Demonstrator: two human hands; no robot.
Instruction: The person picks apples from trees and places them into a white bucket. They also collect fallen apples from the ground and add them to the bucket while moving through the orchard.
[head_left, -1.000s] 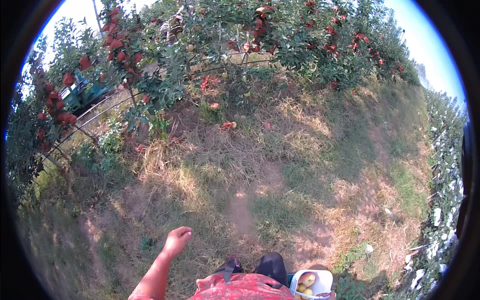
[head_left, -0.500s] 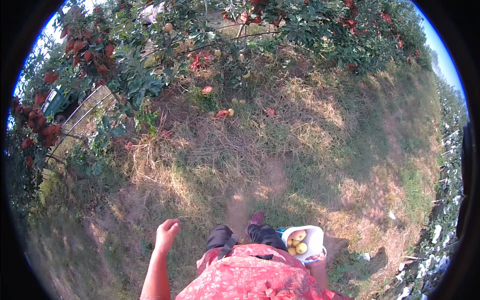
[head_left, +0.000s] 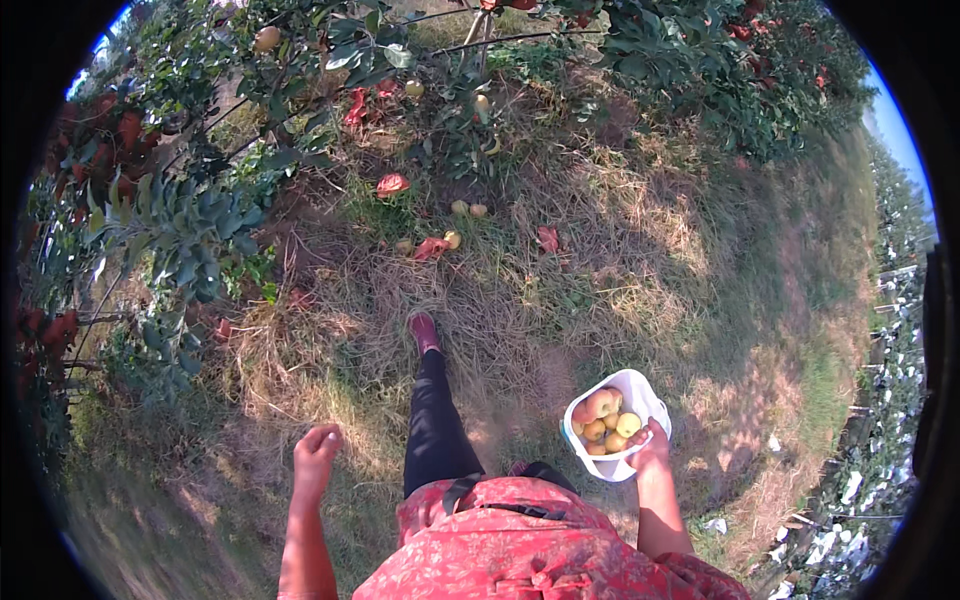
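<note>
Head view: above the dry grass (head_left: pixel 530 300), on your right side, is the white bucket (head_left: pixel 645 395), mouth upward. It looks like thin, stiff plastic, light in itself, though its load should add weight; a rim or handle hold seems soundest. Your right hand (head_left: pixel 652 447) grips its near right edge; whether by rim or handle, I cannot tell. Your left hand (head_left: pixel 316 447) is well apart, fingers loosely curled, nothing visible in it. The apples (head_left: pixel 602 403) heaped inside look firm, smooth and easily bruised, so cup each one whole.
</note>
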